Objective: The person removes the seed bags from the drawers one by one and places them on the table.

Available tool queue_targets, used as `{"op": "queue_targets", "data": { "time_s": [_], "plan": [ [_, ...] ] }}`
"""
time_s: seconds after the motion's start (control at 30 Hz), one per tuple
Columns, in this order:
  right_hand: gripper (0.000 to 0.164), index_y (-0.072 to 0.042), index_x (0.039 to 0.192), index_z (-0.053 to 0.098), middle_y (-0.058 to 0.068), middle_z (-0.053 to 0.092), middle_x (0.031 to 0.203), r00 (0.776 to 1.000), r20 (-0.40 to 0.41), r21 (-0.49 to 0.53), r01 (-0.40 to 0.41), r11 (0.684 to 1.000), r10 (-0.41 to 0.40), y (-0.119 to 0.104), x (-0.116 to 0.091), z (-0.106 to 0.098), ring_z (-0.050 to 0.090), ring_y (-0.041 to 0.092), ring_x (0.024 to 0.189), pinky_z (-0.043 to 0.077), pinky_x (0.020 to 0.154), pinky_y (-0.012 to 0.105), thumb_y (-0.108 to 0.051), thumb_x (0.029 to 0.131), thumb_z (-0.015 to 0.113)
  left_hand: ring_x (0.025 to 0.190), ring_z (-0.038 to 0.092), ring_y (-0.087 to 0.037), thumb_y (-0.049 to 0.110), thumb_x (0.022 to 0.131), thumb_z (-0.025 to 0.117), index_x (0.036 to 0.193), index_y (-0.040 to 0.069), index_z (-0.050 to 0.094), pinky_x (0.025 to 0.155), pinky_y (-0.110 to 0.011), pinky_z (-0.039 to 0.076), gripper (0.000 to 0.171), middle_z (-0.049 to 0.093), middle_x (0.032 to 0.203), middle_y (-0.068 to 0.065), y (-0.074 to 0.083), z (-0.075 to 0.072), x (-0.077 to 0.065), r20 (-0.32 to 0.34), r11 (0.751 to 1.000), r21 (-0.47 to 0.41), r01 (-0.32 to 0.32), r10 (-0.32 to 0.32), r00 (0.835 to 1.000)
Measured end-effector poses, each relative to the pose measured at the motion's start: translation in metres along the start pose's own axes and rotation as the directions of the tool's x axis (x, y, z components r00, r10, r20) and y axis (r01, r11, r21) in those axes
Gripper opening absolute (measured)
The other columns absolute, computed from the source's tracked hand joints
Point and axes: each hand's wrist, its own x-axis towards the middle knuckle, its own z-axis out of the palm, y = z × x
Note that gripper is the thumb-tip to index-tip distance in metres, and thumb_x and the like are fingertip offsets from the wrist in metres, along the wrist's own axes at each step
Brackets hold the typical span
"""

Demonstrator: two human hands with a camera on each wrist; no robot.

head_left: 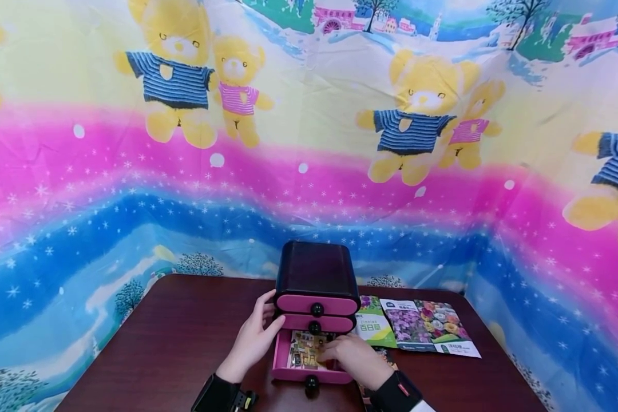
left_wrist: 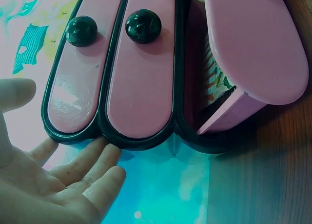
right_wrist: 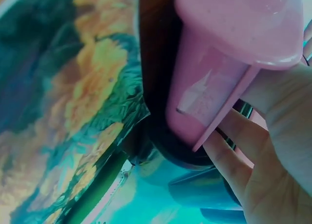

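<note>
A small black cabinet (head_left: 316, 268) with three pink-fronted drawers and round black knobs stands on the table. Its bottom drawer (head_left: 294, 374) is pulled out, and a colourful printed packet (head_left: 301, 350) lies inside. My left hand (head_left: 254, 339) is at the cabinet's left side; in the left wrist view its extended fingertips (left_wrist: 113, 175) rest along the black casing. Over the open drawer, my right hand (head_left: 356, 356) reaches in with its fingers down at the packet's right side. The drawer wall hides those fingertips in the right wrist view, so I cannot tell whether they pinch the packet.
Seed packets with flower pictures lie right of the cabinet: a green and white packet (head_left: 375, 327) and a packet of mixed blooms (head_left: 445, 326). Another flower-printed packet (right_wrist: 97, 82) is close beside the drawer. A bear-patterned cloth (head_left: 309, 189) hangs behind the table (head_left: 185, 326).
</note>
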Motion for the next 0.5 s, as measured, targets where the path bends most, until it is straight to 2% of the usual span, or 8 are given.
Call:
{"op": "queue_targets", "data": {
  "time_s": [0.13, 0.27, 0.5],
  "plan": [
    [0.04, -0.025, 0.123, 0.075, -0.003, 0.072, 0.124, 0.999, -0.022, 0.036, 0.044, 0.998, -0.043, 0.0034, -0.0029, 0.0009, 0.067, 0.009, 0.114, 0.052, 0.095, 0.021, 0.002, 0.096, 0.06, 0.131, 0.054, -0.037, 0.028, 0.103, 0.062, 0.155, 0.019, 0.036, 0.11, -0.056, 0.042, 0.059, 0.058, 0.138, -0.019, -0.0007, 0.0, 0.0002, 0.002, 1.0, 0.001, 0.006, -0.006, 1.0],
    [0.036, -0.023, 0.119, 0.077, -0.001, 0.073, 0.122, 0.998, -0.036, 0.077, 0.057, 0.995, -0.054, 0.0064, -0.0056, 0.003, 0.068, 0.008, 0.112, 0.052, 0.09, 0.016, 0.001, 0.096, 0.063, 0.132, 0.053, -0.037, 0.027, 0.103, 0.062, 0.155, 0.019, 0.035, 0.11, -0.056, 0.042, 0.059, 0.058, 0.138, -0.019, -0.0027, 0.0002, 0.0006, 0.003, 1.0, 0.001, 0.011, -0.011, 1.0],
    [0.028, -0.028, 0.106, 0.08, -0.009, 0.075, 0.111, 0.998, -0.047, 0.049, -0.03, 0.998, 0.032, 0.0035, -0.0095, -0.0017, 0.068, 0.002, 0.104, 0.054, 0.086, 0.019, -0.005, 0.096, 0.067, 0.131, 0.054, -0.037, 0.026, 0.103, 0.062, 0.155, 0.019, 0.035, 0.11, -0.056, 0.043, 0.059, 0.058, 0.138, -0.019, -0.0036, -0.0001, 0.0024, -0.002, 1.0, 0.005, 0.007, -0.007, 1.0]
  ]
}}
